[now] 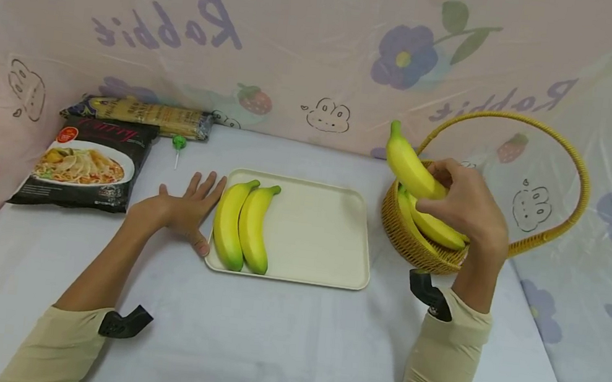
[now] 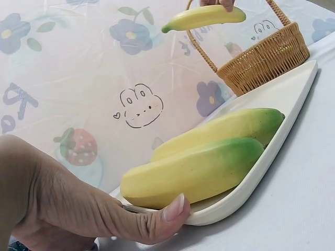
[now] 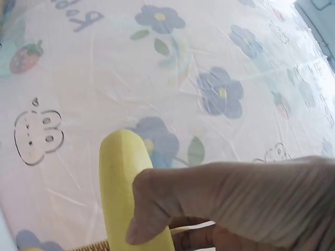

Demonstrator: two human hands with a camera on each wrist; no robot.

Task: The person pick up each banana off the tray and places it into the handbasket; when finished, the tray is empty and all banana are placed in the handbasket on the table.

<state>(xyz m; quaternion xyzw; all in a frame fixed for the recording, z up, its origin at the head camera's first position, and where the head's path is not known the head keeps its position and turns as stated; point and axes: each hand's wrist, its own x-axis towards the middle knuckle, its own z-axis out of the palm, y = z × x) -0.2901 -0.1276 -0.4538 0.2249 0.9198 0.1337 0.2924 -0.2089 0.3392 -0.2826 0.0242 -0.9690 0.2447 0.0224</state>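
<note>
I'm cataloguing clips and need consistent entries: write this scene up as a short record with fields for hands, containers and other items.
Left hand: fingers spread, at the left edge of the tray
Right hand: grips a banana above the basket
Tray holds: two bananas, side by side at its left end
Basket holds: more bananas, exact count unclear
Other items: black food packet, long yellowish packet, green lollipop
</note>
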